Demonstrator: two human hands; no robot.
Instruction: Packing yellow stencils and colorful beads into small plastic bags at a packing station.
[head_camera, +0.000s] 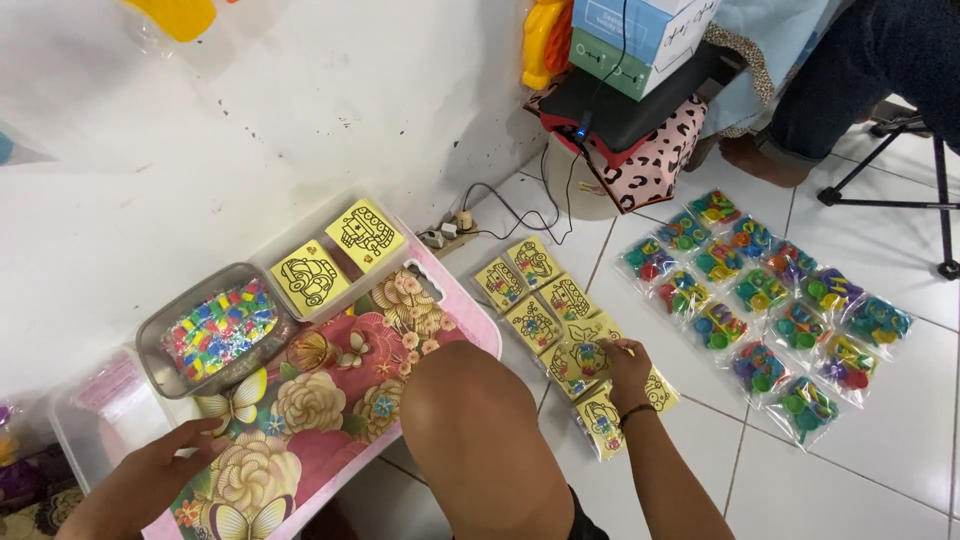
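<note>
On the white tiled floor (800, 470), to the right of the person's raised knee, the right hand (627, 372) rests on a cluster of yellow square picture cards in clear sleeves (545, 310). Its grip is pressed together on a thin yellowish stick at the top of the packet beneath it. About ten such packets lie in two loose rows, some overlapping, nearest the hand.

Further right, clear bags of small multicoloured plastic pieces (770, 300) are laid out in three tidy rows; that group appears already arranged.

The left hand (165, 462) lies flat, fingers spread, on the floral pink lid (340, 400) of a clear plastic storage bin. A grey metal tray of coloured beads (215, 330) and two unsleeved yellow cards (335, 255) sit at the bin's far edge. Judged from this layout, the card packets are partly sorted, with those two cards not yet added.
</note>
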